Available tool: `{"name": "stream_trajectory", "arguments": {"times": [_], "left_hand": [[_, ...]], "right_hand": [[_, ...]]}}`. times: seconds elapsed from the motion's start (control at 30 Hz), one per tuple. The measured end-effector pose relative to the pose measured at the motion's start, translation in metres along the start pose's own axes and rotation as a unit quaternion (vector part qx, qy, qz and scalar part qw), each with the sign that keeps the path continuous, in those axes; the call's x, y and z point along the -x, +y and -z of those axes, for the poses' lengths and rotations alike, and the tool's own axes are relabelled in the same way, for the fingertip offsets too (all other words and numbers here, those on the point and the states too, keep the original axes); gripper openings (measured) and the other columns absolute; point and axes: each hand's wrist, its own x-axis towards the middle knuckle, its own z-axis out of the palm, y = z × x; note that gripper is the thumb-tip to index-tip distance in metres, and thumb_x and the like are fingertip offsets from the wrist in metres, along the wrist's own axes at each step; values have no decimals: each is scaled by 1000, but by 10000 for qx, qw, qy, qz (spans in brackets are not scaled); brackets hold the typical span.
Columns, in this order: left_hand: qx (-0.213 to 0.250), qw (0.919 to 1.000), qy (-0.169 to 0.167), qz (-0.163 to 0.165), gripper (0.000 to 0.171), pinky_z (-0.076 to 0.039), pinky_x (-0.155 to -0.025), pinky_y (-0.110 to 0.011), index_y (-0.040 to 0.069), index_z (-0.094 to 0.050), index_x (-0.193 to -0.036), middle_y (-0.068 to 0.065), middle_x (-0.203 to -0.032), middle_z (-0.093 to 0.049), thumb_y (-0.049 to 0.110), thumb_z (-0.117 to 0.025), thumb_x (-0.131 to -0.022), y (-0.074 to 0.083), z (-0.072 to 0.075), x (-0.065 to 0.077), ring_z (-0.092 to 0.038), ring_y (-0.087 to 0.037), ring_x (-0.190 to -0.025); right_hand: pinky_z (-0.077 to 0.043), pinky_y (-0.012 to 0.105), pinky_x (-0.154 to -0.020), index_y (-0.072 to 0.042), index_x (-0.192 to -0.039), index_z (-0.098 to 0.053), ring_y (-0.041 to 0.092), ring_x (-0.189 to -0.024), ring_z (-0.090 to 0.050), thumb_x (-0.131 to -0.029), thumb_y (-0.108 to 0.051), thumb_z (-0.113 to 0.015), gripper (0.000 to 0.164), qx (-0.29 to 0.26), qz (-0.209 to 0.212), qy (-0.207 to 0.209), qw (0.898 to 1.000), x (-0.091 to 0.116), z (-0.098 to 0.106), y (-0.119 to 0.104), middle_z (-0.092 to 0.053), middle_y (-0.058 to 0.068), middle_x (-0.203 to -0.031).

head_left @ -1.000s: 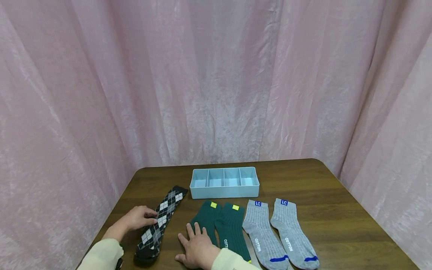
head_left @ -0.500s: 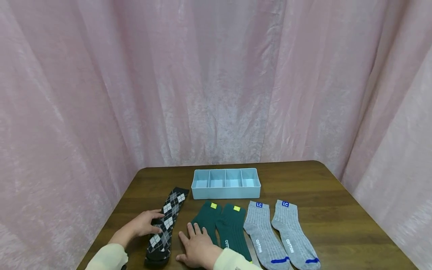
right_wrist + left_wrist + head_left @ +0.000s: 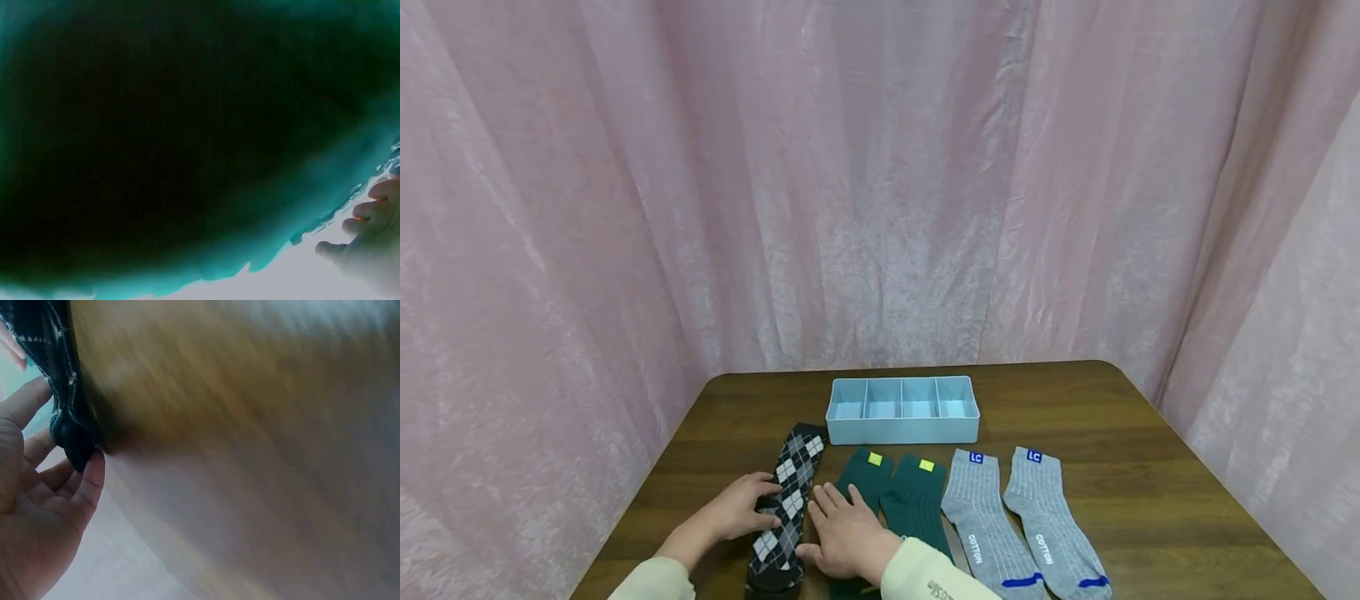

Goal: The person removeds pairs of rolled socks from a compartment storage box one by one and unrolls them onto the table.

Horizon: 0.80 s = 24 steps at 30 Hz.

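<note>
A black, grey and white argyle sock lies lengthwise on the left part of the table. My left hand holds its left edge, thumb and fingers on the bunched fabric; the left wrist view shows the dark sock between thumb and fingers. Flat with fingers spread, my right hand rests between the argyle sock and a dark green sock, covering part of the green one. A second green sock lies just to the right. Dark green fabric fills most of the right wrist view, blurred, beside the right fingers.
Behind the socks stands a light blue box with several compartments in a row. Two grey ribbed socks with blue labels lie right of the green pair. The brown wooden table ends at a pink curtain.
My left hand has slid the argyle sock to the right, closer to the green socks. My right hand has shifted slightly, its fingers now nearer the argyle sock's edge.
</note>
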Motion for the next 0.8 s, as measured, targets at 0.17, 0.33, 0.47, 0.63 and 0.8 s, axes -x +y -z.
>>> {"name": "stream_trajectory", "arguments": {"times": [0.17,0.33,0.47,0.63,0.8], "left_hand": [[240,9993,257,-102,54,-40,-100,-61,0,-67,-123,-21,-131,-57,33,-81,-83,0,-3,3,-52,-43,-121],[292,9972,633,275,51,-45,-96,-56,1,-68,-119,-11,-119,-64,37,-78,-85,-8,0,10,-60,-34,-110],[228,9961,723,444,40,-45,-95,-56,4,-74,-108,-7,-110,-66,37,-76,-86,-12,3,16,-61,-33,-106],[160,9957,803,443,30,-48,-90,-54,9,-75,-95,-2,-100,-66,37,-76,-87,-11,4,19,-61,-29,-99],[131,9924,948,776,26,-51,-80,-46,11,-72,-88,0,-90,-64,36,-78,-85,-10,5,19,-60,-20,-87]], "right_hand": [[-23,45,-117,-25,-152,-41,11,-149,-18,-99,-67,-26,69,108,133,-35,9998,-2,-1,1,-28,-8,-160],[-25,45,-116,-27,-151,-42,12,-148,-19,-99,-66,-26,67,199,277,-21,9994,-2,-6,2,-30,-7,-160],[-26,45,-116,-28,-152,-41,11,-148,-18,-99,-67,-26,67,209,222,-44,9995,-1,-8,3,-28,-8,-160],[-25,45,-116,-28,-152,-41,12,-149,-18,-98,-68,-27,68,169,139,-88,9997,-2,-10,3,-27,-7,-160],[-26,46,-116,-32,-151,-41,13,-149,-18,-98,-67,-28,65,6,133,-36,9999,-2,-12,4,-27,-5,-161]]}}
